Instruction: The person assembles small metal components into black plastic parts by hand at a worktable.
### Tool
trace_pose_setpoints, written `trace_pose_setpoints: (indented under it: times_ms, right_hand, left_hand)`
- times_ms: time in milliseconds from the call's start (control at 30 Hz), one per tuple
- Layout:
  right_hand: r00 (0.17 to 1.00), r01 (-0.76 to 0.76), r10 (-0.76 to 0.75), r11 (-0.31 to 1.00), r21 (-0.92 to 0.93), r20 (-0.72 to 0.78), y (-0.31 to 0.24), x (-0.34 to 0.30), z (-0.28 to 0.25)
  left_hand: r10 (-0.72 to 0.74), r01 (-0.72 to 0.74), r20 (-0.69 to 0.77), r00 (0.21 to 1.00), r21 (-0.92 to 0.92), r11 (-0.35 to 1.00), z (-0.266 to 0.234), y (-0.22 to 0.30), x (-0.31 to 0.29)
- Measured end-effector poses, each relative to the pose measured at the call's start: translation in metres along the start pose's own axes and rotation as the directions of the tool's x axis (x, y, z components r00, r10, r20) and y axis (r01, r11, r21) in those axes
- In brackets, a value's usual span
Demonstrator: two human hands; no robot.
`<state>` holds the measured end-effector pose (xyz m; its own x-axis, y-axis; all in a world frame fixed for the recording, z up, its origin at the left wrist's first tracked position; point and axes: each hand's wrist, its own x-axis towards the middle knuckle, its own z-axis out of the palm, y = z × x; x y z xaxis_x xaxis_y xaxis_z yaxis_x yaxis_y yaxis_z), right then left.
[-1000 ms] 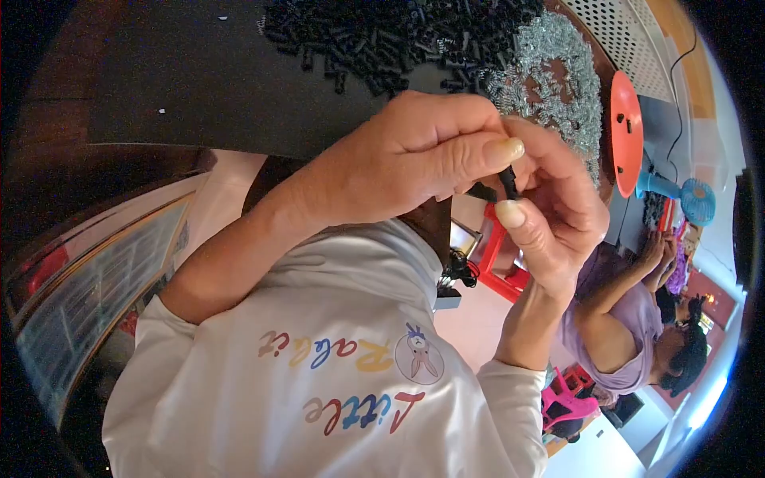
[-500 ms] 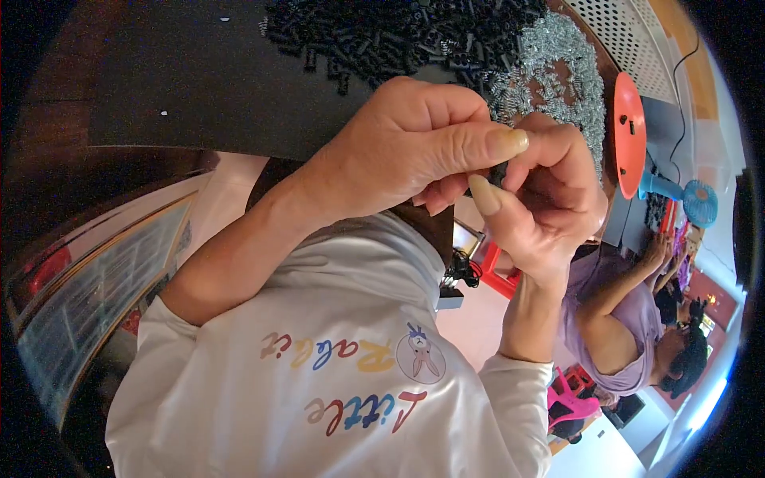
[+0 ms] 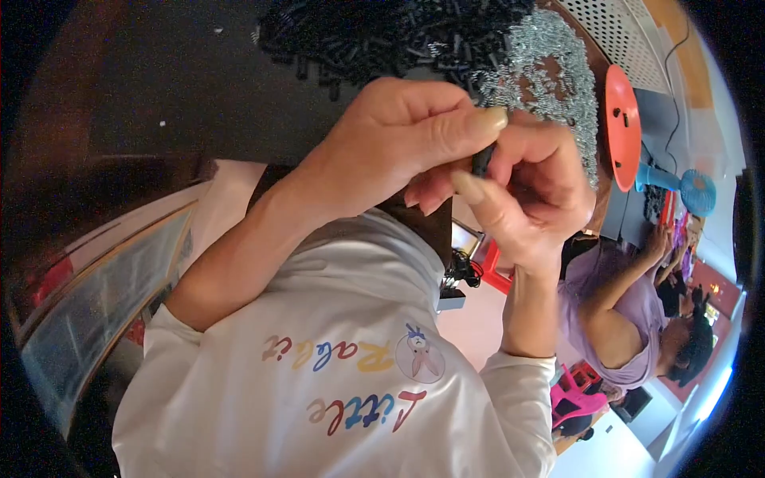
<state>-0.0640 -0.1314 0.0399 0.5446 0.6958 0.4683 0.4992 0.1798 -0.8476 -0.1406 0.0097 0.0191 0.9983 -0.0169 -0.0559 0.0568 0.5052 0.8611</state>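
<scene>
Pinching a small black part (image 3: 481, 159) between them, the left hand (image 3: 390, 147) and right hand (image 3: 530, 199) have closed together since a second ago, now touching; black pieces (image 3: 382, 36) and springs (image 3: 542, 72) lie just beyond on the tabletop (image 3: 159, 103).
</scene>
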Motion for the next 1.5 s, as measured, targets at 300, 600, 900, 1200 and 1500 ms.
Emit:
trace_pose_setpoints:
  times_ms: [300,600,900,1200,1500]
  right_hand:
    - [0.830,-0.431,0.111,0.750,-0.502,-0.547,0.018,-0.014,-0.138]
    - [0.881,-0.455,0.332,0.402,-0.795,-0.337,0.060,-0.025,-0.235]
    - [0.895,-0.443,0.234,0.554,-0.705,-0.379,0.013,-0.004,-0.172]
    - [0.984,-0.123,0.174,0.793,-0.597,0.028,0.010,0.028,-0.058]
    - [0.893,0.229,0.181,0.608,-0.761,0.413,0.013,0.059,-0.008]
  left_hand:
    - [0.291,-0.376,0.394,0.872,0.159,0.913,0.009,0.030,-0.023]
    - [0.237,-0.345,0.792,0.563,-0.036,0.938,0.018,0.071,-0.034]
    - [0.223,-0.363,0.716,0.661,0.045,0.931,0.015,0.089,-0.041]
    - [0.256,-0.421,0.498,0.829,0.252,0.871,0.001,0.050,-0.049]
    - [0.238,-0.367,0.284,0.929,0.617,0.696,-0.006,0.007,-0.028]
